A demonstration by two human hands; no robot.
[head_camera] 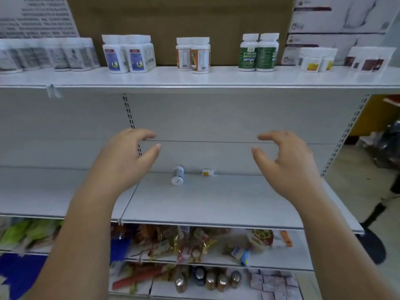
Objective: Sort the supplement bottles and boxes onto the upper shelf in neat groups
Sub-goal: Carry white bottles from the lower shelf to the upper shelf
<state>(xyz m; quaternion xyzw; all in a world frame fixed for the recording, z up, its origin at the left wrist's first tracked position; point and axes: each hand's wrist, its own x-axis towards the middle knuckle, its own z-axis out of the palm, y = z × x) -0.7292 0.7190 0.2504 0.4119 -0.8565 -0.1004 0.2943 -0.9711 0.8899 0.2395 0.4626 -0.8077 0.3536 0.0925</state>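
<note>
While both forearms reach in over the snack packets (pixel 173 241) on the lower shelves, the left hand (pixel 127 161) and right hand (pixel 285 163) hover above the middle shelf (pixel 216 204), well apart. Each hand is spread in a loose C, thumb apart from curved fingers, gripping and touching nothing.

Between the hands and further back, two strays lie on the middle shelf near the back panel:
- white bottle (pixel 178 175): on its side, long axis front-to-back, one round white end facing the viewer; cap or base, cannot tell.
- small yellow-label bottle (pixel 208 172): on its side just right of it, not touching, long axis left-right along the back panel, white end to the right.

Nothing stands between the hands and either bottle.

Farthest, the upper shelf (pixel 194 77) carries upright groups, left to right: grey-label bottles (pixel 54 55), blue-label bottles (pixel 127 54), orange-label bottles (pixel 193 55), green-label bottles (pixel 258 52), small yellow-label bottles (pixel 317 60), brown-print packs (pixel 368 59). Gaps separate the groups. Cardboard box (pixel 181 22) stands behind the middle ones.
</note>
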